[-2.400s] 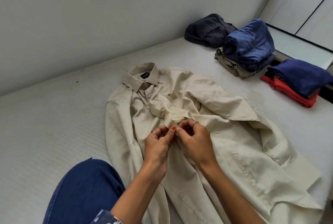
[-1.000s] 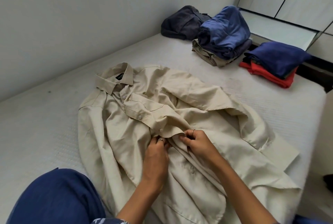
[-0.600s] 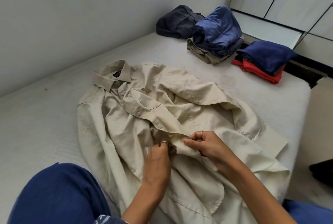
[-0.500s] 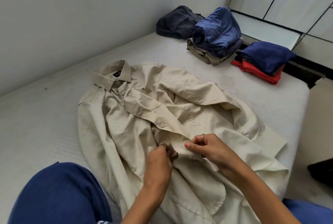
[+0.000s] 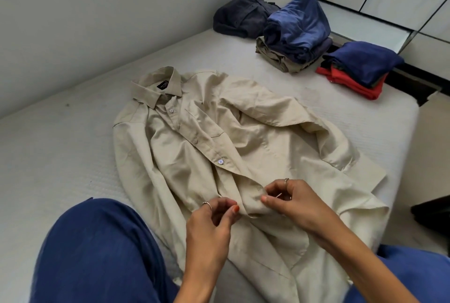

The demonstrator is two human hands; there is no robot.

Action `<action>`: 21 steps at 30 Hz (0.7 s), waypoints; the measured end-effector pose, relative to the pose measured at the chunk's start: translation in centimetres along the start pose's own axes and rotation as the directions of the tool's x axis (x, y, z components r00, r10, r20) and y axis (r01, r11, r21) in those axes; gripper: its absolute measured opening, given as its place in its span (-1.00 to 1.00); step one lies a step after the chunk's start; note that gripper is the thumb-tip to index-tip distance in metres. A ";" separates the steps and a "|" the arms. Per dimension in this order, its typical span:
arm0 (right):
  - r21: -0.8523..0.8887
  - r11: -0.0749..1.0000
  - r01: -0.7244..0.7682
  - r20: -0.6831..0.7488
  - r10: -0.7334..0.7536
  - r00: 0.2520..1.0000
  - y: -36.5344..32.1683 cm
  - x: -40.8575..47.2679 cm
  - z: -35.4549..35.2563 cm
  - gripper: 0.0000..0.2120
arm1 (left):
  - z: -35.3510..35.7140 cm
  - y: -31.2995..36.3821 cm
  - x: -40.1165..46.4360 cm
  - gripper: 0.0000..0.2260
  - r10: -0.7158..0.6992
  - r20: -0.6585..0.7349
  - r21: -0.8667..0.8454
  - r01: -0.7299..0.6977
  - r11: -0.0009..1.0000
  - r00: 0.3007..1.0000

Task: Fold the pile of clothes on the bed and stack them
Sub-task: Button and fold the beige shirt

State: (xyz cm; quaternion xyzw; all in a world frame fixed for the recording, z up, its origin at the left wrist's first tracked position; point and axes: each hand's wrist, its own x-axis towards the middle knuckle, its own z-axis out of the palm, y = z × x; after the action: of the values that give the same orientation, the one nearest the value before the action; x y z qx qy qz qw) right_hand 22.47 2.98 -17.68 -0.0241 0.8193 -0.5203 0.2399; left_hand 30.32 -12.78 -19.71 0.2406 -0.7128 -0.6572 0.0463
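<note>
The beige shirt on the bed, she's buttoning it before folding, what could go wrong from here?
1. Both hands, left hand and right hand, pinch the placket of the beige shirt where it is bunched, so a button may go into the wrong hole.
2. The shirt's right side lies near the bed edge; tugging could slide it off.
3. The sleeve lies crumpled across the front, so creases may get folded in.

One beige button-up shirt lies spread on the one bed — three white buttons show along its placket. Two hands work at it: the left hand and the right hand, each wearing one ring. At the far end — one loose dark grey garment and two folded stacks, a blue-topped stack and a navy-and-red stack
</note>
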 end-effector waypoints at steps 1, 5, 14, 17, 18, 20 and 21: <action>0.010 1.000 0.014 -0.014 -0.014 1.000 -0.1 -0.1 0.2 -0.89 | -0.1 0.2 -0.1 -0.89 0.053 -0.012 0.046 -0.052 0.998 0.999; -0.014 0.997 0.071 -0.079 -0.072 0.994 -0.5 0.0 0.5 -0.93 | -0.3 1.0 -0.2 -0.89 0.209 -0.054 0.168 -0.197 0.966 0.976; 0.066 0.995 -0.076 0.027 0.074 0.997 -1.3 0.3 1.2 -0.93 | 0.0 0.5 0.3 -0.88 -0.008 0.046 -0.029 0.010 1.000 0.999; 0.133 0.989 -0.059 0.002 0.060 0.998 -1.4 -0.2 1.6 -0.97 | 0.3 -0.1 0.1 -0.90 -0.026 0.064 -0.076 0.031 0.997 0.998; 0.122 0.992 -0.022 0.001 0.022 1.000 -1.3 -0.2 1.7 -0.94 | 0.4 -0.3 0.1 -0.91 -0.021 0.071 -0.091 0.028 0.995 0.997; 0.062 0.997 0.034 -0.009 -0.033 0.999 -1.4 -0.3 1.9 -0.87 | 0.9 -0.4 0.0 -0.93 -0.053 0.105 -0.179 0.071 0.981 0.993; 0.018 0.999 0.044 -0.021 -0.044 0.999 -1.3 -0.3 1.9 -0.85 | 1.1 -0.2 -0.1 -0.93 -0.087 0.134 -0.257 0.120 0.959 0.987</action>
State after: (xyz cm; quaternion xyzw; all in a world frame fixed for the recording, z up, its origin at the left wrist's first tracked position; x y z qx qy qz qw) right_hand 23.27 0.82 -17.07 -0.0343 0.8162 -0.5331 0.2200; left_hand 29.99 -11.73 -19.99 0.2289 -0.6067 -0.7613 0.0000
